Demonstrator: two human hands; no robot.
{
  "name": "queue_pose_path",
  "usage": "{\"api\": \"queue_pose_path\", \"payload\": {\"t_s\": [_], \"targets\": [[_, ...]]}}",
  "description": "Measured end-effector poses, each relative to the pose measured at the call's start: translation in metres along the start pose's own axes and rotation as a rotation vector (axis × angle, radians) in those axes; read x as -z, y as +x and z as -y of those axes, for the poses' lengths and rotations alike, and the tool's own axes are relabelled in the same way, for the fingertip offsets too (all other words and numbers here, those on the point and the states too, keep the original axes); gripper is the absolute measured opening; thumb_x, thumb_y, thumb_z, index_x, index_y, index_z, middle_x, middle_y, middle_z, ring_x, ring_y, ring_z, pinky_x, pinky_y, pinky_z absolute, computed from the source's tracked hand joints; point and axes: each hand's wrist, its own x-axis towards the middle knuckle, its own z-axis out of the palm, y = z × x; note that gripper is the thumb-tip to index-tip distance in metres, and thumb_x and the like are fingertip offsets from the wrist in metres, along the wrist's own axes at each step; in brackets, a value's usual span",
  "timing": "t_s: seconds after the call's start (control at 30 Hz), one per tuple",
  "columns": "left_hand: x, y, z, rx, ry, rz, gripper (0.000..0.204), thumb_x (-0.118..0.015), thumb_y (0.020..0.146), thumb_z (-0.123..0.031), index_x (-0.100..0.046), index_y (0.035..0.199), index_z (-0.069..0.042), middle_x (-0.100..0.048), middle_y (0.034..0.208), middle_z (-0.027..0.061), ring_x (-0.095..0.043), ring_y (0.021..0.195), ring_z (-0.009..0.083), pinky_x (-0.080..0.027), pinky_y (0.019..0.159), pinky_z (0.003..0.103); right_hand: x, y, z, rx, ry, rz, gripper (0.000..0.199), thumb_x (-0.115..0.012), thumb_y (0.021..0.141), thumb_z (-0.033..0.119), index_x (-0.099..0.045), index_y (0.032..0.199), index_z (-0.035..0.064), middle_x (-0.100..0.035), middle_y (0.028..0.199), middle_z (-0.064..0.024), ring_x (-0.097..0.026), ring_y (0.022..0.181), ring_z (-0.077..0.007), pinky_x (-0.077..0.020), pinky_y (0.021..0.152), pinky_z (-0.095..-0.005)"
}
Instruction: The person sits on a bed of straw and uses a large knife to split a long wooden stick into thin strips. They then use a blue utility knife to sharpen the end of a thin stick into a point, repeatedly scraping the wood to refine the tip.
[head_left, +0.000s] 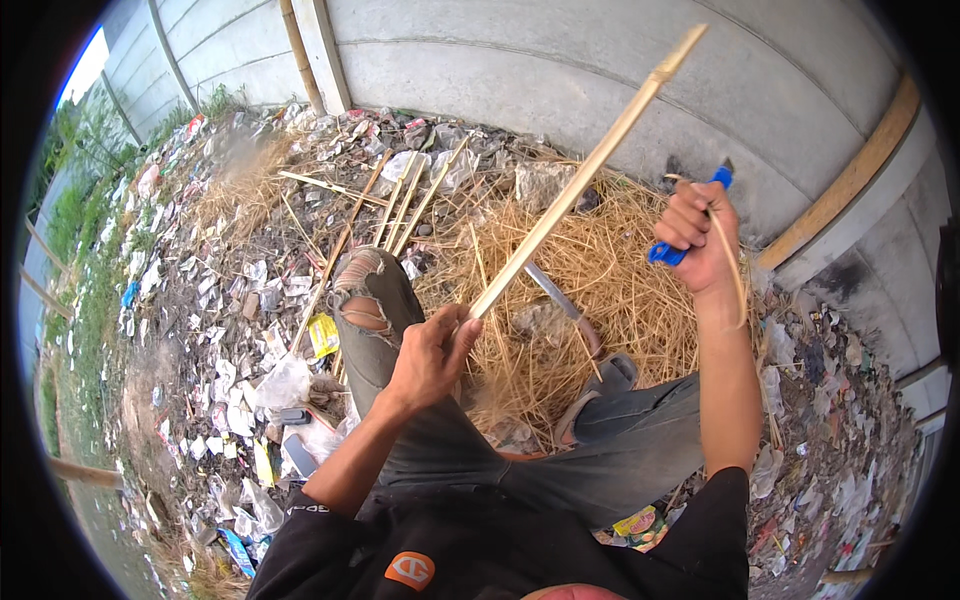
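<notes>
The left grip is clamped around the lower end of a pale wooden strip, with the thumb laid along it and no gap seen between skin and wood. The right grip is curled into a fist about a blue cutter, whose dark tip is pointed up, away from the wrist. A thin, curved sliver is also carried at the right hand and hangs past the wrist; how it is pinched cannot be told.

The strip is held in the air, slanting up and to the right across the grey wall, and the cutter is well apart from it. For good blade work, the strip should be held firmly near its end, the sliver should be dropped clear first, and strokes should be kept shallow and directed away from the left fingers and the legs. Extra care is probably called for at the rough patch near the far end, where a blade could catch.

Below, dry straw is spread, with a curved sickle lying on it. More strips are laid beyond the torn knee.
</notes>
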Motion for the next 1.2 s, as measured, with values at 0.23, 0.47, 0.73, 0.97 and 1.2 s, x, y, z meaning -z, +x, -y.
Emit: {"api": "queue_pose_path", "payload": {"t_s": [0.23,0.47,0.73,0.97,1.2], "targets": [[0.005,0.004,0.022,0.186,-0.283,-0.088,0.028,-0.061,0.104,-0.025,-0.063,0.105,0.003,-0.053,0.064,-0.0026,-0.044,0.058,0.004,-0.037,0.052,0.025,0.029,-0.006,0.019,0.389,-1.72,-0.629,0.034,-0.069,0.092,0.035,-0.066,0.078,0.005,-0.048,0.053,0.0044,-0.042,0.045,-0.0092,-0.0346,0.049,-0.0313],[-0.009,0.036,-0.002,0.251,-0.337,0.012,0.026,-0.058,0.105,-0.021,-0.061,0.112,0.003,-0.058,0.067,0.0008,-0.05,0.059,0.006,-0.039,0.053,0.026,-0.032,-0.006,-0.101,0.025,-2.058,-0.166,0.029,-0.067,0.091,0.028,-0.07,0.079,0.0023,-0.064,0.06,-0.0101,-0.065,0.053,-0.0225,-0.0525,0.056,-0.0377],[-0.04,0.053,-0.021,0.238,-0.37,0.066,0.026,-0.056,0.105,-0.019,-0.062,0.114,0.004,-0.061,0.069,0.0025,-0.053,0.061,0.0079,-0.04,0.055,0.027,0.0,0.003,-0.143,0.04,-2.223,-0.112,0.02,-0.065,0.088,0.015,-0.07,0.075,0.0008,-0.068,0.063,-0.0176,-0.071,0.059,-0.0326,-0.0558,0.057,-0.0432],[-0.051,0.057,-0.015,0.206,-0.263,0.083,0.029,-0.055,0.106,-0.023,-0.063,0.106,0.005,-0.057,0.065,0.0022,-0.049,0.057,0.008,-0.039,0.053,0.029,0.035,0.032,-0.132,0.061,-2.314,-0.211,0.018,-0.074,0.083,0.019,-0.072,0.078,0.0015,-0.069,0.066,-0.0178,-0.07,0.059,-0.0326,-0.0558,0.058,-0.0419],[-0.057,0.04,-0.019,0.168,-0.151,0.166,0.035,-0.055,0.105,-0.023,-0.062,0.118,0.009,-0.058,0.068,0.0056,-0.053,0.062,0.011,-0.044,0.058,0.03,0.085,0.069,-0.081,0.004,-2.457,-0.496,0.03,-0.054,0.095,0.012,-0.066,0.069,0.003,-0.064,0.058,-0.0102,-0.061,0.047,-0.0233,-0.0457,0.044,-0.0393]]}}
